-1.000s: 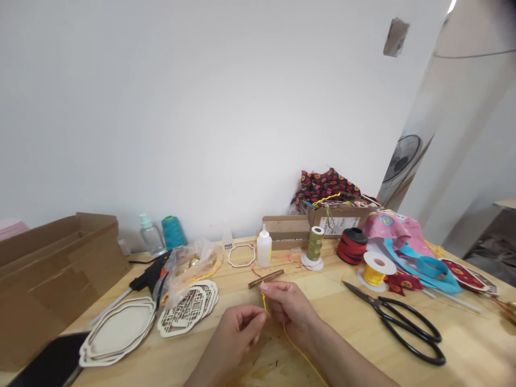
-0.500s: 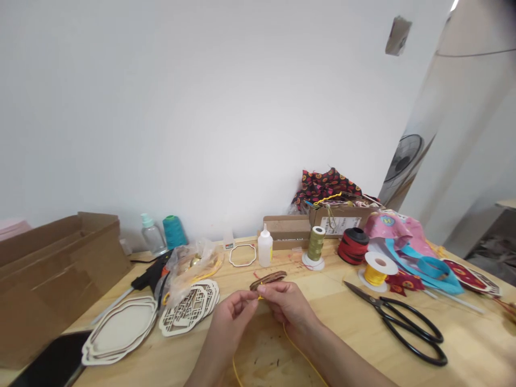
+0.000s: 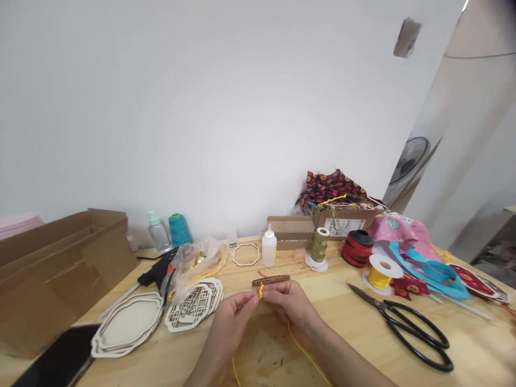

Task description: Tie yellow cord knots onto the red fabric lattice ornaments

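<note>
My left hand (image 3: 236, 317) is closed, thumb and index finger pinching the yellow cord (image 3: 261, 291) at its short knotted stretch. From the other side, my right hand (image 3: 292, 306) pinches by the same knots, its fingers just below a narrow brown wooden-looking bar (image 3: 278, 279). The cord is tied to this bar near its left end, and the bar lies almost level above my fingertips. Yellow strands run from both hands down to the bottom edge of the view. Exactly how the fingers grip the strands is partly hidden.
Black-handled scissors (image 3: 403, 322) lie to the right, near a yellow cord spool (image 3: 379, 274). A glue bottle (image 3: 269, 248) and a green thread spool (image 3: 320, 245) stand behind my hands. Cut-out wooden frames (image 3: 193, 306), a phone (image 3: 60, 355) and a cardboard box (image 3: 64, 279) are left.
The brown bar has turned from tilted to nearly level. More of the knotted yellow cord now shows between my fingertips. The whole view has shifted slightly, placing things further right.
</note>
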Tool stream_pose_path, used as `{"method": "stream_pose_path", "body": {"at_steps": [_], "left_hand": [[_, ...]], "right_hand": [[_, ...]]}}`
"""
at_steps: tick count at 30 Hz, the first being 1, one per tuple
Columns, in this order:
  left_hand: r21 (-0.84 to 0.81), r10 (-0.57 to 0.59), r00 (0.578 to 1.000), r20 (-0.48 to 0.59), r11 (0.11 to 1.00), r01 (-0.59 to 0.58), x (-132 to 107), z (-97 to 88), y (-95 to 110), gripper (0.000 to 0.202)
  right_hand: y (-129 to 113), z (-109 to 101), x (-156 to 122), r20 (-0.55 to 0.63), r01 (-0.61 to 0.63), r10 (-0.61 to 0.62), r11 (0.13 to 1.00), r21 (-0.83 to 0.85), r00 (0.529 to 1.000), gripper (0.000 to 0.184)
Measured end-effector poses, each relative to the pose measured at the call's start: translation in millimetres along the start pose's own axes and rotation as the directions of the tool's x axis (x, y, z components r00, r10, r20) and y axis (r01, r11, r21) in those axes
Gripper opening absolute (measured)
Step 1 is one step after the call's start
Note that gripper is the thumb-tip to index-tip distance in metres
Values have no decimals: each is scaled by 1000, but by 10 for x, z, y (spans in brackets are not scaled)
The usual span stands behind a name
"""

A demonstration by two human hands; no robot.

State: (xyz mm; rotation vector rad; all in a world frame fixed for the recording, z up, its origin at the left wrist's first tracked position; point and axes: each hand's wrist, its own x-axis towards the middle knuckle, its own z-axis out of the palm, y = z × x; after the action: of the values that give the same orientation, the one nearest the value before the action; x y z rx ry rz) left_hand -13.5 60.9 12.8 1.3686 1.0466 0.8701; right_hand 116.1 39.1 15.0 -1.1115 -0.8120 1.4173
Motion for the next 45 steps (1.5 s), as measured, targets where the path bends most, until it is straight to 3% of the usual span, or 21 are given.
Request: {"method": "stream_pose_path", "body": {"at_steps": [8, 14, 18, 21, 23, 28, 32, 34, 37, 40, 45], "left_hand": [[73, 128, 991, 30, 989, -130, 17, -25, -15, 24], [69, 167, 985, 42, 983, -169, 13, -32, -11, 21], [-13, 13, 999, 48, 1000, -13, 4, -6, -7, 23], [-109, -134, 987, 89, 984, 143, -11, 9, -4, 27], [-169, -169, 980, 106, 968, 185, -22, 11, 1, 26], [-189, -148, 985, 88, 968, 162, -37, 0, 25, 25], [-103, -159, 984, 78, 981, 166, -34, -1, 62, 28], [-76, -111, 990, 87, 990, 117, -37, 10, 86, 26], [-83, -34, 997, 63, 996, 39, -50, 35, 110, 22], [-88, -29, 999, 29, 996, 31, -61, 48, 116, 24], [-55, -133, 987, 87, 989, 138, -66, 26, 118, 34]], "right_hand": [[86, -18, 41, 29, 128, -126, 988, -88, 992, 12], [94, -3, 56, -15, 104, -106, 992, -77, 994, 16], [68, 11, 39, -32, 59, -60, 998, -28, 998, 14], [31, 13, 7, -6, -28, 29, 999, 40, 1000, 17], [9, 16, -11, 12, -64, 64, 996, 56, 998, 18], [-10, 34, -14, -35, -62, 62, 998, 5, 997, 17], [11, 33, 4, -124, -39, 32, 998, -52, 992, 13], [17, 29, 11, -140, -18, 8, 998, -68, 990, 12], [16, 25, 20, -133, -1, -9, 997, -73, 991, 12], [19, 19, 32, -111, -2, -3, 999, -48, 994, 13], [41, -8, 47, -39, 28, -28, 1000, -4, 999, 23]]}}
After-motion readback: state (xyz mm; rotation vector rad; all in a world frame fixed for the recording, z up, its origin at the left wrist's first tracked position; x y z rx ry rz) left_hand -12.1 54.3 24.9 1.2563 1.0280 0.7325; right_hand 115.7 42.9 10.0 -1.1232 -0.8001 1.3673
